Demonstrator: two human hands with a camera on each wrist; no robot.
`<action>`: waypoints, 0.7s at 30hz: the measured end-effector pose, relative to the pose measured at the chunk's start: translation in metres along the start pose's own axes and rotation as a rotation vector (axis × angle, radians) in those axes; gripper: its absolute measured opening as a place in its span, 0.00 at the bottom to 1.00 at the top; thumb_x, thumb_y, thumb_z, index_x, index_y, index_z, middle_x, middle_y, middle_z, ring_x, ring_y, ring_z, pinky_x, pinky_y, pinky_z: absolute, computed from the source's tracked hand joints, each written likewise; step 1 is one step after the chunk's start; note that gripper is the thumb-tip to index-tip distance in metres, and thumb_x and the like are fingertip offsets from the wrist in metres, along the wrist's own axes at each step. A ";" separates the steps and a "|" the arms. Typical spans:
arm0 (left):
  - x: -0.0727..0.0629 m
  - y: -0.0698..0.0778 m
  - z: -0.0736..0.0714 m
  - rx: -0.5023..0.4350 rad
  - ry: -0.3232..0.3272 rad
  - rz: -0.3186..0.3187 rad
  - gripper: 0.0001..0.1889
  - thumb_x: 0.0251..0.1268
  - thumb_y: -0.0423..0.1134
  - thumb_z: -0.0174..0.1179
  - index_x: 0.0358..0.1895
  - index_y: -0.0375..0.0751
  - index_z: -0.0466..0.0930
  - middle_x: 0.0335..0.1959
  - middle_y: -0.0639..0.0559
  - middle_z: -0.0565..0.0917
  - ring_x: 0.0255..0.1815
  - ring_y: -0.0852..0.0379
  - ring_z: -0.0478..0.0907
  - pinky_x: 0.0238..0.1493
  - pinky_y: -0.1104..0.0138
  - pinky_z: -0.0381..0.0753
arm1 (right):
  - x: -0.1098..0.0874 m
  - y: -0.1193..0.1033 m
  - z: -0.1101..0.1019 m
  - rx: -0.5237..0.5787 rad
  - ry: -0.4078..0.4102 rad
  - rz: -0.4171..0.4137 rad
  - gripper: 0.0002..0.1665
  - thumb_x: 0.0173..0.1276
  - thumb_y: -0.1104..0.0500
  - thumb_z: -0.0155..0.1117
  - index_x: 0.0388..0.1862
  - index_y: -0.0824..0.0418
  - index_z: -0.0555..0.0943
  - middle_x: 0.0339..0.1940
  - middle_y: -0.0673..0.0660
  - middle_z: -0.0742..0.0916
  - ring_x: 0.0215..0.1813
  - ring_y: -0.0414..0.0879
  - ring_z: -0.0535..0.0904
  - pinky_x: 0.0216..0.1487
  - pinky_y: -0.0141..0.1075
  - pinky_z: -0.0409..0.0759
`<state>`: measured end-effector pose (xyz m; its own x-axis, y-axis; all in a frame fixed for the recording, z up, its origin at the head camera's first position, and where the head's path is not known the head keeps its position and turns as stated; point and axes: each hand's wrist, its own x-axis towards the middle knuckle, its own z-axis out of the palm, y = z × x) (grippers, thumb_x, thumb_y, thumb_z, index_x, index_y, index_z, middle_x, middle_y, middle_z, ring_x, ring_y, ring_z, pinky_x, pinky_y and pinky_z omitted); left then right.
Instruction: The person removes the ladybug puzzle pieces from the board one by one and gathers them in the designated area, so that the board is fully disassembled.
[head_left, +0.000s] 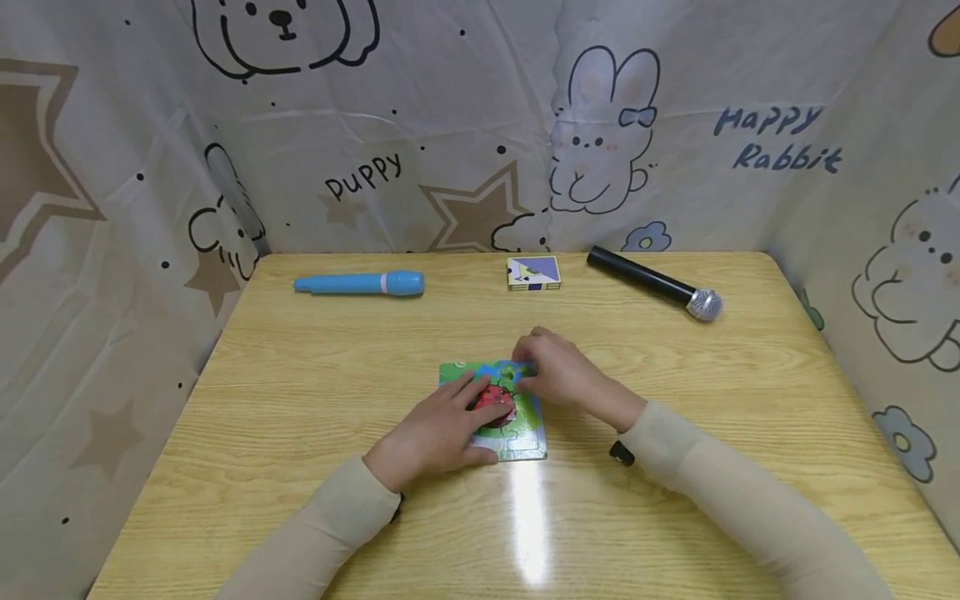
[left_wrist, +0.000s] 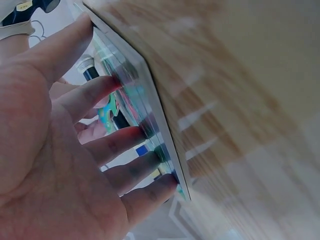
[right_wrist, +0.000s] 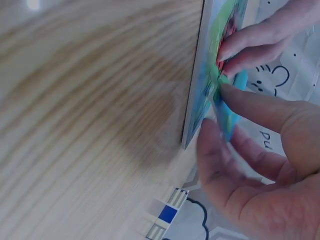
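Note:
A small jigsaw puzzle (head_left: 528,442) with a red ladybug picture on green and blue lies on the wooden table. My left hand (head_left: 438,423) rests on its left part, fingers spread, fingertips pressing the surface in the left wrist view. At the puzzle's upper right corner, my right hand (head_left: 562,372) pinches a blue-green puzzle piece (right_wrist: 229,120) between thumb and fingers. In the right wrist view that piece stands tilted up from the puzzle surface. The ladybug is partly covered by my left fingers.
Along the table's back edge lie a blue toy microphone (head_left: 360,284), a playing card box (head_left: 534,273) and a black microphone (head_left: 652,282) with a silver head. A patterned cloth (head_left: 465,125) hangs behind the table and at both sides.

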<state>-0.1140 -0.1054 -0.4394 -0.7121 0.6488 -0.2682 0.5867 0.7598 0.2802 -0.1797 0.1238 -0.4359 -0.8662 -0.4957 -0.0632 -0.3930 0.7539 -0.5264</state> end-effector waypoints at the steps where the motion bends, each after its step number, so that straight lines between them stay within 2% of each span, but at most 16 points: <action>1: 0.000 0.000 0.000 -0.002 -0.001 -0.001 0.37 0.73 0.63 0.61 0.81 0.61 0.66 0.86 0.37 0.55 0.87 0.32 0.50 0.83 0.42 0.60 | 0.000 0.002 -0.002 0.027 0.000 0.005 0.14 0.62 0.60 0.81 0.44 0.60 0.86 0.42 0.56 0.87 0.40 0.46 0.81 0.43 0.39 0.82; 4: 0.001 0.001 -0.001 -0.012 -0.004 -0.007 0.37 0.72 0.63 0.62 0.81 0.61 0.66 0.86 0.38 0.56 0.87 0.32 0.50 0.83 0.41 0.60 | -0.002 0.008 -0.008 0.104 -0.007 0.009 0.10 0.65 0.61 0.79 0.41 0.59 0.85 0.37 0.53 0.89 0.38 0.44 0.82 0.43 0.39 0.82; 8: 0.001 0.001 0.001 -0.025 -0.001 -0.013 0.37 0.72 0.63 0.62 0.81 0.62 0.66 0.86 0.38 0.56 0.87 0.32 0.50 0.83 0.41 0.60 | -0.006 0.020 -0.021 0.157 -0.016 0.005 0.08 0.67 0.62 0.77 0.41 0.58 0.85 0.36 0.53 0.90 0.40 0.45 0.85 0.47 0.42 0.85; 12: 0.000 0.001 0.002 -0.038 -0.004 -0.021 0.36 0.73 0.63 0.62 0.81 0.63 0.65 0.87 0.39 0.54 0.88 0.33 0.49 0.83 0.41 0.60 | -0.013 0.038 -0.038 0.169 -0.052 0.006 0.07 0.67 0.64 0.76 0.41 0.60 0.85 0.37 0.55 0.90 0.41 0.45 0.85 0.46 0.43 0.85; 16: -0.001 0.001 0.002 -0.047 -0.007 -0.026 0.37 0.73 0.62 0.62 0.82 0.63 0.65 0.87 0.40 0.54 0.88 0.33 0.48 0.83 0.41 0.59 | -0.023 0.060 -0.057 0.155 -0.102 0.024 0.07 0.67 0.66 0.75 0.40 0.61 0.85 0.38 0.56 0.90 0.41 0.45 0.84 0.45 0.39 0.84; 21: -0.002 0.001 0.001 -0.047 -0.007 -0.023 0.37 0.74 0.62 0.61 0.82 0.62 0.64 0.87 0.40 0.53 0.88 0.34 0.47 0.83 0.41 0.59 | -0.038 0.086 -0.080 0.131 -0.123 0.062 0.06 0.67 0.65 0.74 0.41 0.62 0.84 0.38 0.56 0.88 0.39 0.45 0.83 0.40 0.35 0.82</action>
<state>-0.1117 -0.1062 -0.4399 -0.7226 0.6314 -0.2814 0.5513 0.7720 0.3165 -0.2053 0.2422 -0.4110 -0.8401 -0.5049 -0.1983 -0.2894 0.7263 -0.6235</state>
